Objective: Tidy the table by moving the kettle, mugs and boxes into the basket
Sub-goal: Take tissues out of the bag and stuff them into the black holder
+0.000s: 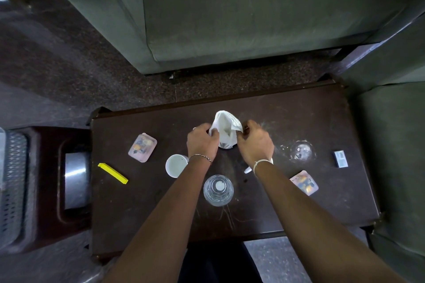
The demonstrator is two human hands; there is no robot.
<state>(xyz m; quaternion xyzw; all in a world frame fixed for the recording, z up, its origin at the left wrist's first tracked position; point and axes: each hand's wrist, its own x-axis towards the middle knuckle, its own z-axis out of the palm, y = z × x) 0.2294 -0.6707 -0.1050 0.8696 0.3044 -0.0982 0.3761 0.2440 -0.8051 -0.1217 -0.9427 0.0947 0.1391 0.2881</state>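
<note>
The left hand [202, 142] and right hand [255, 142] are each pinching an edge of a white plastic bag [226, 130] just beyond the glass tumbler [218, 190]. Both forearms are passing close beside that tumbler, so a dropping wrist risks tipping it. 1 white mug [176, 165] is sitting just left of the tumbler, and a second mug [248, 169] is hiding under the right wrist. 2 pink boxes [142, 147] are lying either side, and the basket [11, 181] is waiting far left, off the table [287, 122].
</note>
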